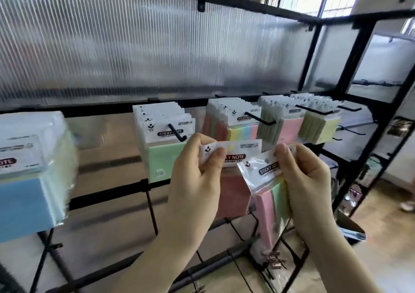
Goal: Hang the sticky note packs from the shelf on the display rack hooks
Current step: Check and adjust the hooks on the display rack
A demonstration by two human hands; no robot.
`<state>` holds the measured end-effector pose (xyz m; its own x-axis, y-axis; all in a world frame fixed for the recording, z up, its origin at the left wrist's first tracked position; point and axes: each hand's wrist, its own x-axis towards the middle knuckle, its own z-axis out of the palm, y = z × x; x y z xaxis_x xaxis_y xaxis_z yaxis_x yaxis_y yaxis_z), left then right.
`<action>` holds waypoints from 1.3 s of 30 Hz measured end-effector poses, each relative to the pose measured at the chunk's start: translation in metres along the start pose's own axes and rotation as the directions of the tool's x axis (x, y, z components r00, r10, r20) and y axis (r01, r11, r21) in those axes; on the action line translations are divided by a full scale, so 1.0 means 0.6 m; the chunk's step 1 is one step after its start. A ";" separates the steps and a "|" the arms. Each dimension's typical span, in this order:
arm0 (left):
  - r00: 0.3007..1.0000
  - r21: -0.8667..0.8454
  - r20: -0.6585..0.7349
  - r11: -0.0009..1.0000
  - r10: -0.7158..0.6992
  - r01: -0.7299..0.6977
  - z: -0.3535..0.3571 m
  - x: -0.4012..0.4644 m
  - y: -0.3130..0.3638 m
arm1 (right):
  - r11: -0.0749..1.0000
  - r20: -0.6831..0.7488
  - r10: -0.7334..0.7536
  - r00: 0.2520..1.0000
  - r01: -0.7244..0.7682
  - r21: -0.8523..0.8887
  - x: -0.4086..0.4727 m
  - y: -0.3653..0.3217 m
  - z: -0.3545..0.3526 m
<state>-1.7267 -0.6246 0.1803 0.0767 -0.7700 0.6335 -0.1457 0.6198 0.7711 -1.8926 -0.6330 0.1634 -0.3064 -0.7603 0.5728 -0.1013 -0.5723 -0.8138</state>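
My left hand (197,176) pinches the white header of a red sticky note pack (233,194), just below and right of a black hook (177,133). My right hand (307,176) pinches the top of a second pack (267,194) with pink and green notes, tilted in front of the red one. Several green packs (164,140) hang on that hook. More hooks to the right carry multicolour packs (235,124), pink packs (285,129) and yellow packs (318,126).
Blue and green packs (29,171) hang at the far left, close to the camera. A ribbed translucent panel (134,46) backs the black rack frame (350,72). Bare hooks (350,131) stick out at the right. Lower rack bars (150,207) run behind my wrists.
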 end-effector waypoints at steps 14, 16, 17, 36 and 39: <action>0.994 -0.057 -0.062 0.994 -0.095 0.092 0.061 0.032 -0.008 | 0.988 -0.085 -0.153 0.985 0.152 -0.010 0.106 0.047 -0.016; 0.992 -0.064 -0.004 0.990 -0.128 0.128 0.091 0.043 -0.009 | 0.992 -0.053 -0.123 0.991 0.124 0.014 0.125 0.059 -0.021; 0.989 -0.064 0.025 0.987 -0.147 0.148 0.106 0.049 -0.012 | 0.994 -0.033 -0.106 0.994 0.107 0.019 0.133 0.065 -0.024; 0.943 0.271 -0.328 0.962 0.060 0.033 0.211 0.059 -0.038 | 0.972 0.335 -0.212 0.918 0.163 0.167 0.200 0.098 -0.042; 0.940 0.335 -0.334 0.941 0.072 0.047 0.207 0.064 -0.040 | 0.971 0.367 -0.213 0.906 0.156 0.178 0.202 0.097 -0.043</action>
<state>-1.8428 -0.6878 0.1779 0.3909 -0.6286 0.6724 -0.4643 0.4961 0.7337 -1.9599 -0.7505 0.1827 0.0912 -0.6792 0.7283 0.0224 -0.7297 -0.6834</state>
